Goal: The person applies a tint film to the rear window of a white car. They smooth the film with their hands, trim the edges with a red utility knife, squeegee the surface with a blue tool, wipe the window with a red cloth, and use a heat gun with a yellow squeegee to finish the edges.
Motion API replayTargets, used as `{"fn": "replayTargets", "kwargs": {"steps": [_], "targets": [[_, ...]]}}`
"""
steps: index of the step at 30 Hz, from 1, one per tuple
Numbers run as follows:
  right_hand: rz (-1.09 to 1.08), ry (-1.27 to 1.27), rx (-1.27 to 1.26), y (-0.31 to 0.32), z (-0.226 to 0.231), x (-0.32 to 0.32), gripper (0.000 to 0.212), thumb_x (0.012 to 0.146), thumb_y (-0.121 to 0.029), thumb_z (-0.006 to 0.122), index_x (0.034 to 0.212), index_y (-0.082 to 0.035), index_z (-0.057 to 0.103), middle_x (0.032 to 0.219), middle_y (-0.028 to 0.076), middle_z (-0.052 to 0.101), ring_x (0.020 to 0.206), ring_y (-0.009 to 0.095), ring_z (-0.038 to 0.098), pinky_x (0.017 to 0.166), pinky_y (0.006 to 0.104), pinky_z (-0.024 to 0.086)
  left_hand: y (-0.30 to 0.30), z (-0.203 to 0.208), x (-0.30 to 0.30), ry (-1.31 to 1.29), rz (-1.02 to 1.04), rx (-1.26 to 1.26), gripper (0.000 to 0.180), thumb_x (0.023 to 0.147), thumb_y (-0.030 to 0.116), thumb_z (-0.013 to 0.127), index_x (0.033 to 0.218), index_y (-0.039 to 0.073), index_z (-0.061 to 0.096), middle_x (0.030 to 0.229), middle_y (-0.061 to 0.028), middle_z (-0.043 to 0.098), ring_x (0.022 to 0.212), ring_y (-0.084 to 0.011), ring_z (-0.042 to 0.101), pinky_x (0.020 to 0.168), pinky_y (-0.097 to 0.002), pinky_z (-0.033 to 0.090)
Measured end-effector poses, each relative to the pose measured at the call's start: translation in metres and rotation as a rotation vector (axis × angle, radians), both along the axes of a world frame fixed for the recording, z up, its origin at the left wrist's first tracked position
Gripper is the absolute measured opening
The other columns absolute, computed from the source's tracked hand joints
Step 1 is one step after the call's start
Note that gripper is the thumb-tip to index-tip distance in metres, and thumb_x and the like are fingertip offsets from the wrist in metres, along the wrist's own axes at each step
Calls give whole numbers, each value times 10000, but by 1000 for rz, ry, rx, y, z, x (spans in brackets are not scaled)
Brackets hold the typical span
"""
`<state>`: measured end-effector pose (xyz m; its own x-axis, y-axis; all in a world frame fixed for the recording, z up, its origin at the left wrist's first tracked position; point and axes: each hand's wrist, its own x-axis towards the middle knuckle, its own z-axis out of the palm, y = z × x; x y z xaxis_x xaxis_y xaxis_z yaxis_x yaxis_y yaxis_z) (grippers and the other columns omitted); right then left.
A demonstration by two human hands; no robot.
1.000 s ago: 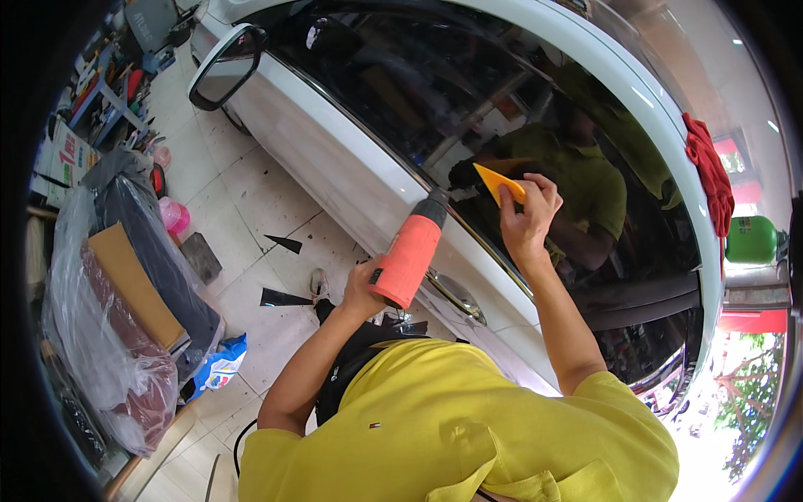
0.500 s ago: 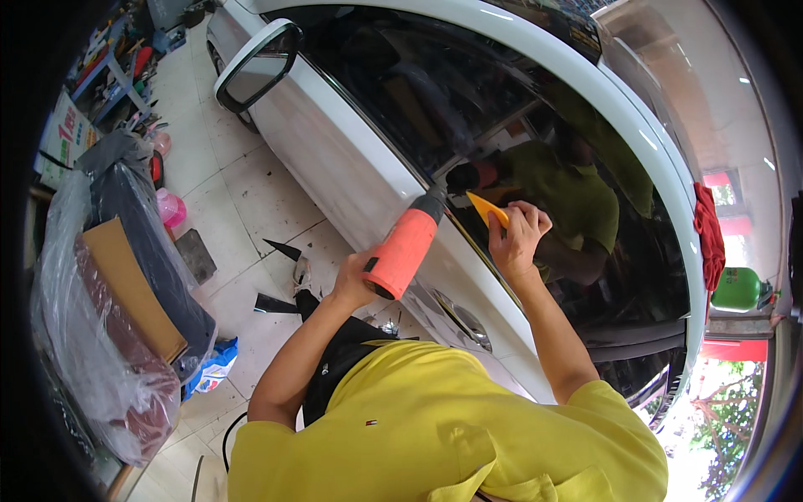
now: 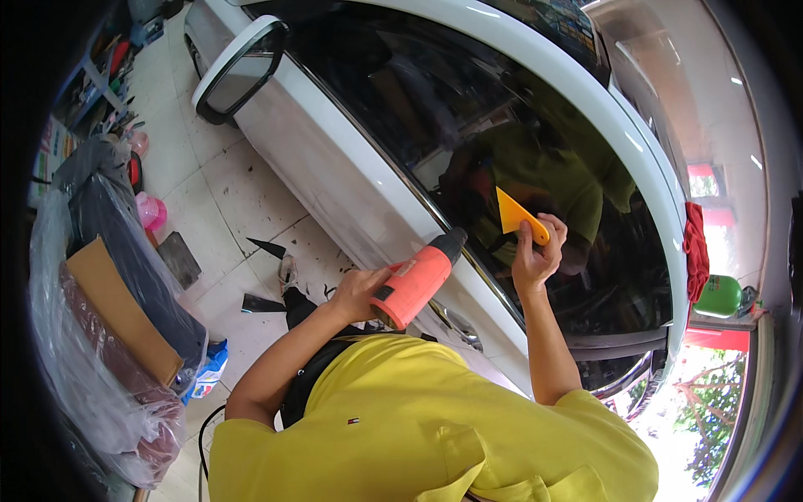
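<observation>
A red heat gun (image 3: 416, 282) with a black nozzle is gripped in my left hand (image 3: 358, 294), its handle mostly hidden. Its nozzle points up and right toward the lower edge of a dark side window (image 3: 401, 109) of a white car. My right hand (image 3: 538, 253) pinches a yellow triangular squeegee (image 3: 514, 217) between thumb and fingers. The squeegee stands in front of the glass with its pointed end upward; whether it touches the pane I cannot tell. Below the window runs a shiny trim strip, with the white door (image 3: 335, 176) under it.
The side mirror (image 3: 242, 71) juts out at upper left. Plastic-wrapped seats or panels (image 3: 125, 301) with a cardboard piece stand at left. Black offcuts (image 3: 263, 303) lie on the tiled floor. A red cloth (image 3: 696, 251) hangs at the car's right edge beside a green bottle (image 3: 718, 296).
My right hand has moved right and slightly down, turning the squeegee more upright and away from the nozzle. The heat gun has shifted a little right and down. The view has shifted slightly.
</observation>
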<state>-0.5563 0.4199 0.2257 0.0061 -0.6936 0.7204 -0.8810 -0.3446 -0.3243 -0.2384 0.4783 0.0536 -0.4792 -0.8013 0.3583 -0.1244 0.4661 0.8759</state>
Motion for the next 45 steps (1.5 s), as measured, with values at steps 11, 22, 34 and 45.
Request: {"fn": "replayTargets", "kwargs": {"steps": [11, 22, 34, 45], "targets": [[-67, 143, -3, -9, 4, 9, 184, 847, -106, 894, 989, -99, 777, 973, 31, 751, 1086, 268, 667, 986, 407, 378, -10, 4, 6, -14, 236, -19, 808, 757, 182, 895, 1506, 88, 606, 1028, -216, 770, 921, -467, 742, 763, -488, 615], [15, 438, 18, -53, -40, 69, 185, 825, -142, 886, 960, -112, 764, 942, 14, 727, 1094, 263, 672, 1033, 466, 381, -15, -11, 37, -47, 287, 51, 488, 822, 180, 864, 1262, 32, 713, 996, -214, 768, 912, -464, 746, 758, -475, 599], [123, 579, 123, -79, -29, 97, 189, 821, -118, 862, 963, -103, 739, 944, 35, 710, 1081, 280, 677, 987, 477, 404, -81, 4, 96, -27, 328, 124, 540, 815, 198, 867, 1317, 100, 695, 1011, -227, 764, 956, -471, 735, 785, -479, 616], [98, 582, 144, -112, -39, 136, 191, 826, -150, 876, 951, -105, 739, 978, 32, 719, 1082, 283, 676, 995, 471, 391, -121, -4, 138, -22, 272, 163, 525, 790, 176, 886, 1268, 78, 691, 1007, -234, 764, 977, -475, 732, 787, -474, 612]]}}
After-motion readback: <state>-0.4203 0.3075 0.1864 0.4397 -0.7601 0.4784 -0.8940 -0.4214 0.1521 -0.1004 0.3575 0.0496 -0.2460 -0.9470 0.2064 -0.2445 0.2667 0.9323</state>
